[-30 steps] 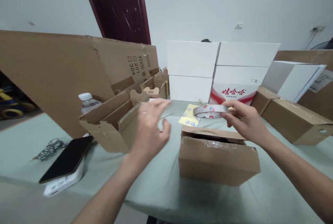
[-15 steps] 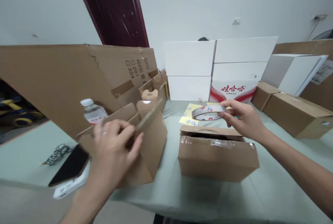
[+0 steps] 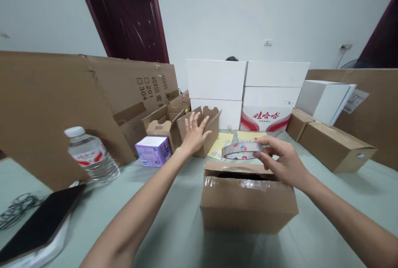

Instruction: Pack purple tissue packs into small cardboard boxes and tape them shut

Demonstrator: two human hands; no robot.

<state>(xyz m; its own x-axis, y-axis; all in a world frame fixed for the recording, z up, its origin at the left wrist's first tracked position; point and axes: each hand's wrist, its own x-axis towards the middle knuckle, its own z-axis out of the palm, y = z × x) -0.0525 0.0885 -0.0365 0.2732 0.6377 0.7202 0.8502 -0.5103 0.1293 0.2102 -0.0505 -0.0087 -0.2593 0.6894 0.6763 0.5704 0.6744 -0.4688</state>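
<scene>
My right hand (image 3: 284, 162) pinches a roll of clear tape (image 3: 240, 150) just above the far edge of a brown cardboard box (image 3: 247, 199) in front of me; the box's top flaps are slightly apart with shiny tape on them. My left hand (image 3: 194, 132) reaches far forward, fingers spread flat against an open-topped small cardboard box (image 3: 207, 129) near the back of the table. It holds nothing.
A purple packet (image 3: 153, 151) and more small open cartons (image 3: 161, 120) sit left of that box. A water bottle (image 3: 90, 156), a phone (image 3: 40, 222) and cables (image 3: 15, 208) lie at left. Large cardboard sheets (image 3: 46, 102), white boxes (image 3: 242, 89) and brown cartons (image 3: 334, 145) ring the table (image 3: 348, 201).
My left hand carried the small open box from the left front to the back of the table and opened against it. A purple packet now shows. My right hand kept the tape roll.
</scene>
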